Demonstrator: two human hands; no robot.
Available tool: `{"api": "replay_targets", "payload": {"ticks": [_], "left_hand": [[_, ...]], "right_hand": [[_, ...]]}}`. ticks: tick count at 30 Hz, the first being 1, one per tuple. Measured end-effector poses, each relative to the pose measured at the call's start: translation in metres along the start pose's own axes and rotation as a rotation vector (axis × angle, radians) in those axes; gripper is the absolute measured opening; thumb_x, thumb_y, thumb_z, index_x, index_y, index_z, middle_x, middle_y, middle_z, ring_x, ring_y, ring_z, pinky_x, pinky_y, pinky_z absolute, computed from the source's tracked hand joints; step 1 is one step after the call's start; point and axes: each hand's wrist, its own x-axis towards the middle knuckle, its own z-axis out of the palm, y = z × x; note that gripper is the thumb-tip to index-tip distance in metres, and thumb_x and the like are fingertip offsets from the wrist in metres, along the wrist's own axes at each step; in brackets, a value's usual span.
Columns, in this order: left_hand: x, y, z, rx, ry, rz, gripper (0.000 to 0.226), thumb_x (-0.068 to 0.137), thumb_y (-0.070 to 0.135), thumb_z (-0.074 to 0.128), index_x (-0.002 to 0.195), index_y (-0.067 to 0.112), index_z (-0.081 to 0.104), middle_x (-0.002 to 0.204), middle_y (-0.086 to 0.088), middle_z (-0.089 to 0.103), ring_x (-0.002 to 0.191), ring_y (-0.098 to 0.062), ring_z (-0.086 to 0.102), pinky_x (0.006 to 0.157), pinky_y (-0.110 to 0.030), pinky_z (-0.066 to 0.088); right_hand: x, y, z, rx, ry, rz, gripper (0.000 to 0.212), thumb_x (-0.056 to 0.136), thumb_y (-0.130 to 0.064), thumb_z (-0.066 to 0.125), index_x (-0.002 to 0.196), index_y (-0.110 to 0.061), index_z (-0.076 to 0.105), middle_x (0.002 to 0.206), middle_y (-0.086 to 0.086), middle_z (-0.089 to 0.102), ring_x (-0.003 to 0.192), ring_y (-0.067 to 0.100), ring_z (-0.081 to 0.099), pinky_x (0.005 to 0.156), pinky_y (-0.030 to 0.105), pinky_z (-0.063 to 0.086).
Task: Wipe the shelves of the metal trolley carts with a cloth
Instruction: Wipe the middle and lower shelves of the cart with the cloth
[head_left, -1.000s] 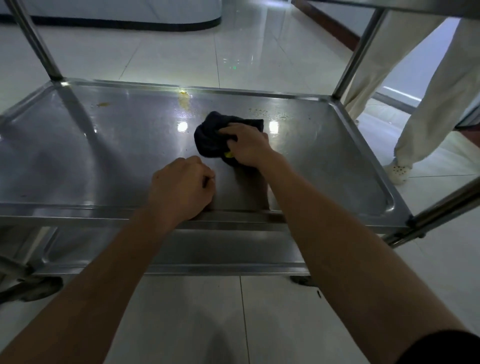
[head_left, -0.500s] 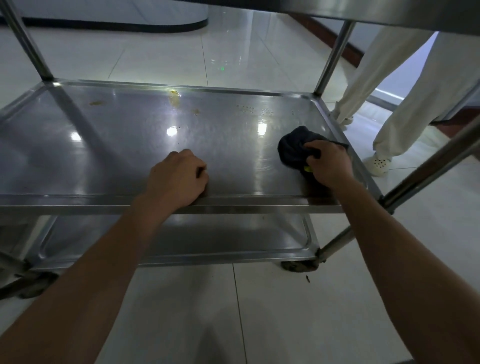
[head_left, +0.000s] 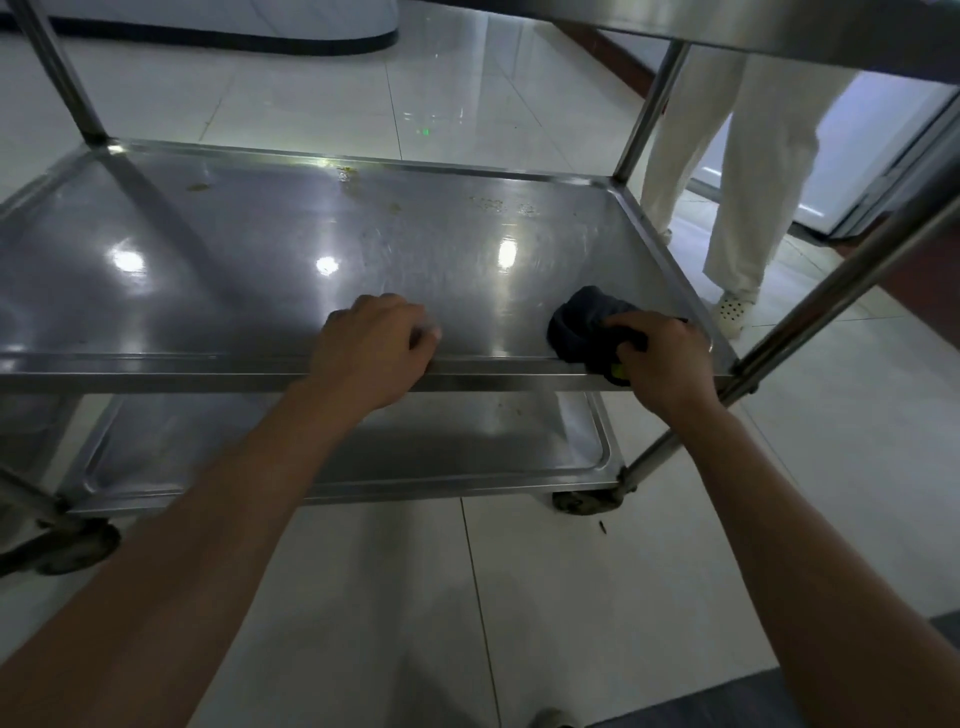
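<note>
My right hand (head_left: 662, 358) grasps the dark cloth (head_left: 584, 327), fingers curled over it, and presses it down on the middle shelf (head_left: 260, 249) of the metal trolley at the near right corner, just inside the front lip. A small yellow-green bit shows at the cloth's near edge under my thumb; I cannot tell what it is. My left hand (head_left: 371, 348) rests on the same shelf at the middle of the near edge, fingers curled into a loose fist with nothing in it, knuckles over the front lip.

Brownish spots (head_left: 343, 174) sit along the far edge of the shelf, with a few more specks towards the far right corner. The lower shelf (head_left: 467, 441) shows beneath, with a wheel (head_left: 579, 501) under its right corner. Upright posts (head_left: 647, 111) rise at the corners. Beyond the far right corner stands a person in pale trousers (head_left: 748, 171) and perforated white shoes (head_left: 732, 312) on the tiled floor (head_left: 311, 98). No writing or labels can be read anywhere.
</note>
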Motion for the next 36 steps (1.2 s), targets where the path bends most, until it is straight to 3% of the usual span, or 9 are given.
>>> {"api": "replay_targets", "payload": {"ticks": [4, 10, 12, 17, 20, 24, 28, 32, 36], "left_hand": [[-0.012, -0.007, -0.002, 0.006, 0.044, 0.017, 0.030, 0.099, 0.045, 0.045, 0.076, 0.027, 0.051, 0.081, 0.009, 0.055, 0.077, -0.016, 0.054, 0.069, -0.032, 0.033], [-0.032, -0.016, -0.011, -0.005, 0.033, 0.036, 0.032, 0.098, 0.046, 0.046, 0.107, 0.022, 0.066, 0.103, 0.004, 0.065, 0.097, -0.022, 0.059, 0.076, -0.034, 0.037], [-0.041, -0.019, -0.017, -0.018, 0.020, 0.033, 0.032, 0.098, 0.045, 0.047, 0.111, 0.023, 0.066, 0.104, 0.004, 0.066, 0.099, -0.021, 0.059, 0.079, -0.035, 0.040], [-0.062, -0.025, -0.032, -0.076, 0.014, -0.015, 0.038, 0.098, 0.036, 0.055, 0.130, 0.017, 0.064, 0.121, -0.002, 0.067, 0.112, -0.026, 0.058, 0.093, -0.042, 0.049], [-0.077, -0.028, -0.037, -0.072, 0.035, -0.038, 0.038, 0.098, 0.032, 0.058, 0.130, 0.015, 0.064, 0.129, -0.004, 0.065, 0.119, -0.027, 0.057, 0.098, -0.042, 0.047], [-0.095, -0.036, -0.042, -0.073, 0.050, -0.039, 0.035, 0.097, 0.028, 0.059, 0.129, 0.014, 0.066, 0.123, -0.005, 0.067, 0.112, -0.029, 0.060, 0.093, -0.047, 0.050], [-0.114, -0.044, -0.048, -0.072, 0.072, -0.061, 0.034, 0.097, 0.026, 0.059, 0.129, 0.017, 0.066, 0.121, -0.005, 0.068, 0.110, -0.028, 0.061, 0.093, -0.042, 0.049], [-0.146, -0.059, -0.047, -0.093, 0.137, -0.152, 0.032, 0.097, 0.029, 0.058, 0.125, 0.018, 0.068, 0.124, -0.006, 0.068, 0.114, -0.029, 0.060, 0.095, -0.040, 0.045], [-0.174, -0.084, -0.033, -0.015, 0.043, -0.278, 0.030, 0.097, 0.025, 0.061, 0.125, 0.017, 0.068, 0.126, -0.007, 0.067, 0.116, -0.030, 0.059, 0.097, -0.044, 0.046]], "right_hand": [[-0.014, -0.026, 0.003, 0.044, -0.012, -0.039, 0.040, 0.092, -0.003, 0.055, 0.123, -0.025, 0.068, 0.106, 0.003, 0.067, 0.067, 0.013, 0.061, 0.059, 0.028, 0.052], [-0.027, -0.069, 0.014, 0.117, 0.000, -0.096, 0.041, 0.093, 0.002, 0.052, 0.126, -0.017, 0.067, 0.115, 0.007, 0.069, 0.096, 0.020, 0.066, 0.086, 0.032, 0.056], [-0.030, -0.078, 0.017, 0.155, 0.004, -0.090, 0.041, 0.094, 0.002, 0.051, 0.126, -0.017, 0.067, 0.118, 0.007, 0.068, 0.095, 0.020, 0.066, 0.085, 0.033, 0.058], [-0.040, -0.098, 0.029, 0.236, -0.010, -0.112, 0.038, 0.095, 0.001, 0.052, 0.124, -0.019, 0.067, 0.112, 0.006, 0.067, 0.084, 0.015, 0.066, 0.070, 0.013, 0.054], [-0.044, -0.107, 0.034, 0.271, 0.013, -0.147, 0.038, 0.094, 0.004, 0.053, 0.123, -0.015, 0.068, 0.113, 0.006, 0.068, 0.083, 0.013, 0.067, 0.071, 0.017, 0.057], [-0.050, -0.122, 0.040, 0.306, 0.018, -0.190, 0.036, 0.094, 0.003, 0.052, 0.121, -0.015, 0.069, 0.111, 0.005, 0.069, 0.080, 0.004, 0.065, 0.066, 0.006, 0.050], [-0.062, -0.149, 0.041, 0.402, 0.037, -0.262, 0.034, 0.092, 0.007, 0.054, 0.117, -0.010, 0.071, 0.114, 0.003, 0.069, 0.096, 0.011, 0.065, 0.081, 0.010, 0.052], [-0.089, -0.171, 0.049, 0.459, 0.008, -0.355, 0.036, 0.086, 0.008, 0.058, 0.112, -0.013, 0.073, 0.114, -0.009, 0.066, 0.103, 0.003, 0.060, 0.090, 0.009, 0.046], [-0.116, -0.177, 0.079, 0.454, -0.066, -0.466, 0.034, 0.086, 0.006, 0.061, 0.112, -0.012, 0.074, 0.122, -0.001, 0.067, 0.112, 0.010, 0.060, 0.099, 0.015, 0.045]]}}
